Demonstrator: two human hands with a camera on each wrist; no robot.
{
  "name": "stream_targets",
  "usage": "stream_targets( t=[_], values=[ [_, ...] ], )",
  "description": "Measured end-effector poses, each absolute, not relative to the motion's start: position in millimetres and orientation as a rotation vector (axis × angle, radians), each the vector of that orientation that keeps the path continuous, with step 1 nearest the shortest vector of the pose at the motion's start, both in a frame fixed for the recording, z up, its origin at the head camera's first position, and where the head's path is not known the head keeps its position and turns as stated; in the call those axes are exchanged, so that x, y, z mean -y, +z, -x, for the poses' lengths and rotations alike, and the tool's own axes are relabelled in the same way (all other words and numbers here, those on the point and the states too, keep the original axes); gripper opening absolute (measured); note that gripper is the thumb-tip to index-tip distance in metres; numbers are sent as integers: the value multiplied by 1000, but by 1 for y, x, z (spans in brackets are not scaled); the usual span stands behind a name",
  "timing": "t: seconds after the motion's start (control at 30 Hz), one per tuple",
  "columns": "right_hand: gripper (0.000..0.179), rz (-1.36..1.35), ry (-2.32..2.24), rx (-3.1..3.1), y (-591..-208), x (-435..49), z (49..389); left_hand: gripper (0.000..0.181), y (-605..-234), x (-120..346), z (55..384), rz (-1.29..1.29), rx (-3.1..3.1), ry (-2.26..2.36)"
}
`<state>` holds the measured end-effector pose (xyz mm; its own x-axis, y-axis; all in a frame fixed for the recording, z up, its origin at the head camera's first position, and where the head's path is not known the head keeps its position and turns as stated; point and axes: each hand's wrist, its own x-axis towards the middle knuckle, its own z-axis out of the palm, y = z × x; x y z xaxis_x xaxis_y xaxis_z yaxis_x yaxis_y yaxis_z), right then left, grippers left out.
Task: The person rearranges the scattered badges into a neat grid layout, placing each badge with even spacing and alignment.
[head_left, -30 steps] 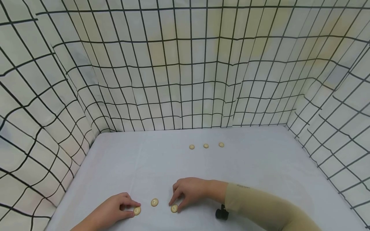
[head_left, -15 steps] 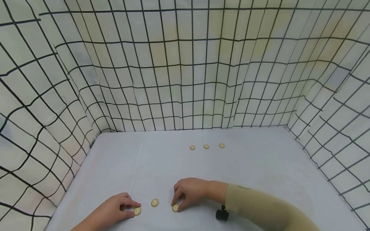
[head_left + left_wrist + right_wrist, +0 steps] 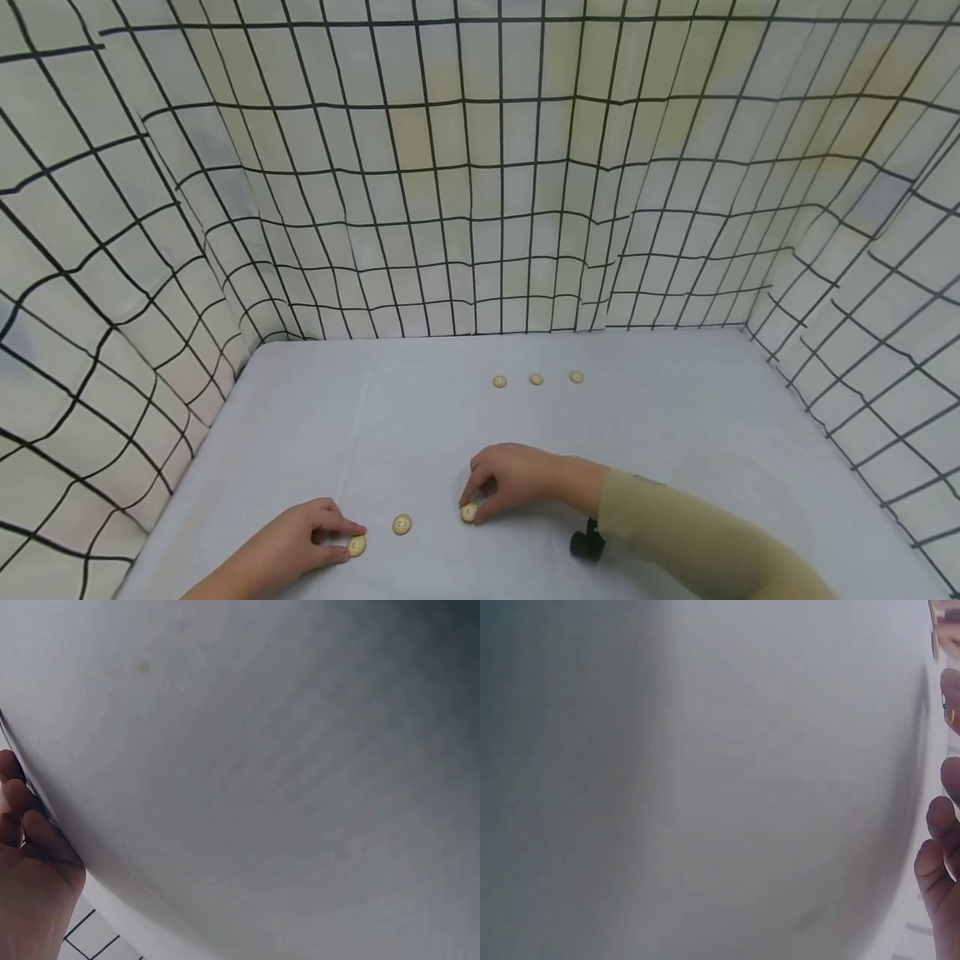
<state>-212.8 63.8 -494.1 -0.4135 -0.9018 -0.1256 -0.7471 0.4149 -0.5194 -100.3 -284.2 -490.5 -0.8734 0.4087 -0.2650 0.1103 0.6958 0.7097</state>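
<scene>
The right disc (image 3: 468, 512), a small cream round, is sitting between the thumb and forefinger of the right hand (image 3: 510, 477), which is pinching it by the edges, and whether it is touching the table I cannot tell. It is carrying a dark mark on its face, too small to be read.

Across to the left, and the left disc (image 3: 357, 546) is getting the same treatment: the left hand (image 3: 303, 533) is gripping it at the edge, thumb below and forefinger above in the head view.

Between the two, the middle disc (image 3: 402, 524) is lying loose on the white table (image 3: 420, 417), showing tiny marks that are defying reading. The right disc is sitting slightly farther forward than these two.

Farther out, three more are forming a short row near the back edge: one disc (image 3: 499, 382), a second disc (image 3: 536, 379) and a third disc (image 3: 577, 377).

A tan sleeve (image 3: 697, 529) is covering the right forearm, and faint printing is running near its cuff, too blurred to make out. A small black device (image 3: 587, 542) is hanging under that wrist.

Behind everything, a pale backdrop (image 3: 517, 242) is rising, and dark netting (image 3: 470, 220) is crossing it in squares.
</scene>
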Motion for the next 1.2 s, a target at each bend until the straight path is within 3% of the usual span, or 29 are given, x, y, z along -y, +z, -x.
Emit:
stream_targets(
  t=[0.9,1.2],
  values=[
    [22,553,-806,-2703,-499,-219,288,28,-486,282,100,-383,-2497,998],
    [29,391,-797,-2717,-503,-240,303,29,-489,283,101,-367,-2469,1009]
  ],
)
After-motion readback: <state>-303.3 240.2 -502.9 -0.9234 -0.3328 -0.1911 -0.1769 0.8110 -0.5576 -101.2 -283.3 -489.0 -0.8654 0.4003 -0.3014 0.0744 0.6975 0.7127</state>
